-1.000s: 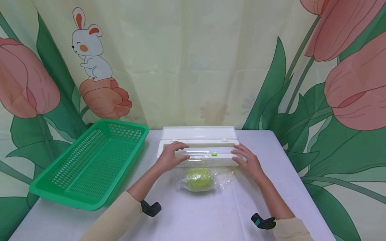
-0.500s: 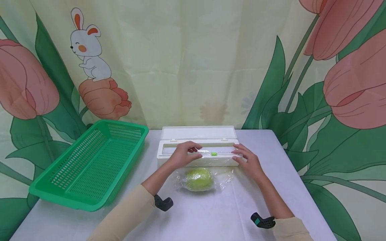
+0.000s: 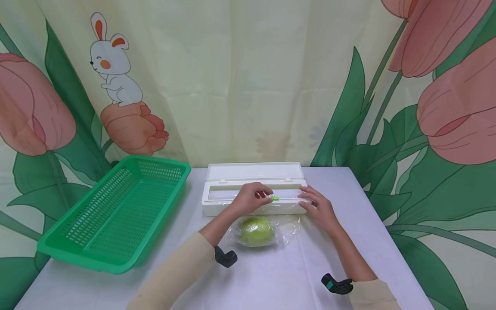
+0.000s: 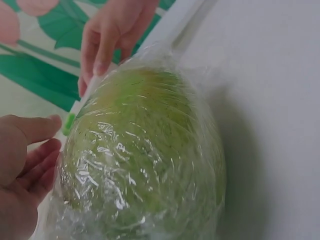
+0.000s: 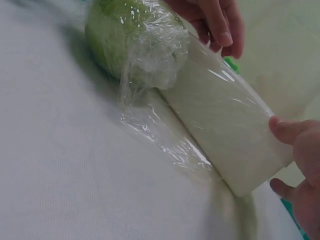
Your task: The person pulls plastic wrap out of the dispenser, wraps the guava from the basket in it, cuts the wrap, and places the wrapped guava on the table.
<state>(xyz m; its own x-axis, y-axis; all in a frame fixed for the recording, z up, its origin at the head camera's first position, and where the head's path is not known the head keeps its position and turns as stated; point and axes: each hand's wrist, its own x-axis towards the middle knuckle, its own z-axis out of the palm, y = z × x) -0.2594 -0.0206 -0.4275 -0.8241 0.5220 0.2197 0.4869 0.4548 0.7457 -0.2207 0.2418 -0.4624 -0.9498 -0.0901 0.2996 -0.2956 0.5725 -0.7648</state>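
Note:
The white cling film dispenser (image 3: 213, 208) stands with its lid (image 3: 255, 171) raised behind it, and clear film lies over its front. A green slide cutter (image 3: 275, 198) sits on its rail. My left hand (image 3: 252, 199) is over the front edge, fingers loosely bent, fingertips right beside the cutter. With thumb and fingers my right hand (image 3: 318, 209) holds the dispenser's right end. Before the dispenser lies a green fruit (image 3: 255, 231) with a faint reddish patch in the left wrist view, wrapped in crinkled film. A loose film tail (image 5: 185, 152) trails from it on the tablecloth.
A green perforated basket (image 3: 162, 215) stands at the left of the table. White cloth (image 3: 286, 280) covers the tabletop. Behind it hangs a curtain (image 3: 217, 86) printed with tulips and a rabbit.
My left hand has moved right along the dispenser's front edge, up to the cutter. The cutter, right hand and wrapped fruit have stayed about where they were.

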